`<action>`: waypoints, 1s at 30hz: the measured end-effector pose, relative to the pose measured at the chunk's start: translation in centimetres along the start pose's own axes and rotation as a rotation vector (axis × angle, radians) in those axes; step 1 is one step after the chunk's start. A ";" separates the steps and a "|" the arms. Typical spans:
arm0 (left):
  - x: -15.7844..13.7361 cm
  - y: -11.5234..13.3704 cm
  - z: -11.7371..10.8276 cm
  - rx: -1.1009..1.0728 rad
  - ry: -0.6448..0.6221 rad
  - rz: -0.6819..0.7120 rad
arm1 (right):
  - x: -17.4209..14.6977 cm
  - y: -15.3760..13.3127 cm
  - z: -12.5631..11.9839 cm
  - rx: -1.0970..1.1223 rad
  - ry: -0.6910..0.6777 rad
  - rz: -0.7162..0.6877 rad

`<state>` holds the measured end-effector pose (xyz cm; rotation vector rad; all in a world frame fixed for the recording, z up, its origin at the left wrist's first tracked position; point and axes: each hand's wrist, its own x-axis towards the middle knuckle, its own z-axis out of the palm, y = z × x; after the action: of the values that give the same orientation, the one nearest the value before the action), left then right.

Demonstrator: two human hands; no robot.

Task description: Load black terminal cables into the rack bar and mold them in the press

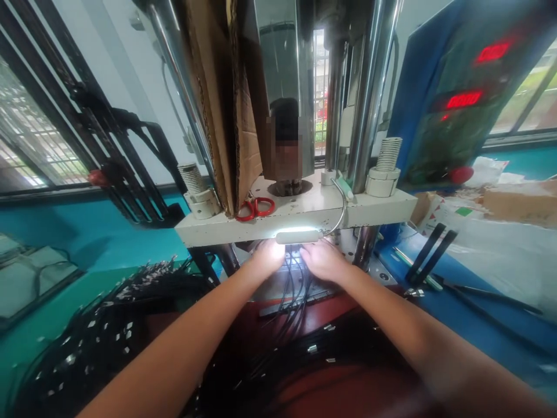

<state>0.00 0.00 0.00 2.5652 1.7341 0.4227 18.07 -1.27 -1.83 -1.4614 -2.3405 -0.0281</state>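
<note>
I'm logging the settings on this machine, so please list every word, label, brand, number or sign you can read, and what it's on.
No text is legible.
Upper red display on the blue control box: lit digits, too blurred to read.
Lower red display, same box: lit digits, also too blurred.
White packaging at right: green and red marks, nothing readable.

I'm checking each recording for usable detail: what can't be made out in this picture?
All in the head view:
Left hand and right hand: fingertips and grip, washed out by glare from the lamp.
Black cables: upper ends, lost in the glare between the hands.
Red readouts on the blue box: digits, blurred.
Cable pile at left: lower part, cut off by the bottom edge.
</note>
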 end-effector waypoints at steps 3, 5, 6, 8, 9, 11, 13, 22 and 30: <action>-1.8 -0.3 0.3 0.027 0.031 0.044 | 0.2 0.3 0.3 -0.021 -0.024 -0.005; -2.5 0.0 0.6 0.037 0.032 0.088 | 0.3 0.5 0.5 -0.033 -0.032 -0.005; -2.7 0.2 0.7 0.042 0.029 0.106 | 0.4 0.6 0.5 -0.037 -0.034 -0.005; -2.7 0.6 0.9 0.051 0.025 0.118 | 0.5 0.8 0.6 -0.045 -0.039 -0.003; -2.6 0.7 1.0 0.056 0.022 0.114 | 0.6 0.9 0.7 -0.049 -0.042 -0.002; -2.2 0.9 1.3 0.066 0.018 0.094 | 0.7 1.0 0.7 -0.055 -0.048 -0.001; -1.6 1.1 1.4 0.075 0.012 0.070 | 0.7 1.1 0.6 -0.061 -0.051 -0.003; -0.2 2.7 2.0 0.115 -0.024 -0.013 | 0.8 1.1 0.6 -0.043 -0.034 -0.018; 0.3 3.2 0.6 0.096 -0.006 -0.049 | 1.5 0.9 0.3 -0.019 -0.042 -0.002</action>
<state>3.18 -0.85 -0.03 2.5774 1.8553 0.3377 18.16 0.49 -1.73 -1.4823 -2.3816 -0.0201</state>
